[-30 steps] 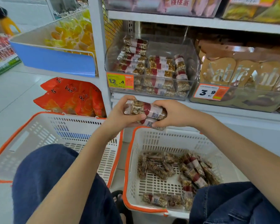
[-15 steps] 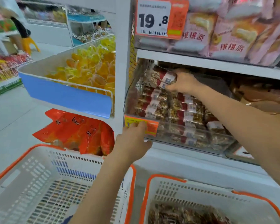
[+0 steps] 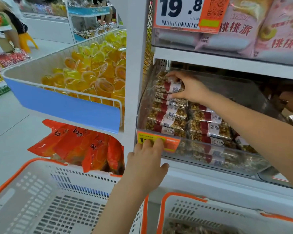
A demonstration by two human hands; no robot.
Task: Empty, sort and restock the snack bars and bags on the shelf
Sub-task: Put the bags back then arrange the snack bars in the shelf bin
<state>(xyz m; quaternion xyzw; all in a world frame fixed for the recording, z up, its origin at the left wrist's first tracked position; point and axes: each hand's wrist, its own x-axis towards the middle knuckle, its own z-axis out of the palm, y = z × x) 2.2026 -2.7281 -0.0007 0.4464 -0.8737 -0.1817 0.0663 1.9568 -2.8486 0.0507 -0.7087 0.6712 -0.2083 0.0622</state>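
Up under right hand (image 3: 191,89): snack bars (image 3: 173,86)

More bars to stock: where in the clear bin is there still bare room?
Free: the clear bin's back right, behind the middle stack and right of the right hand. Crowded: the left column, where that hand grips a nut bar, and the front rows.

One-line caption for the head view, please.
Right hand sets red-banded nut bars into clear shelf bin; left hand steadies its front.
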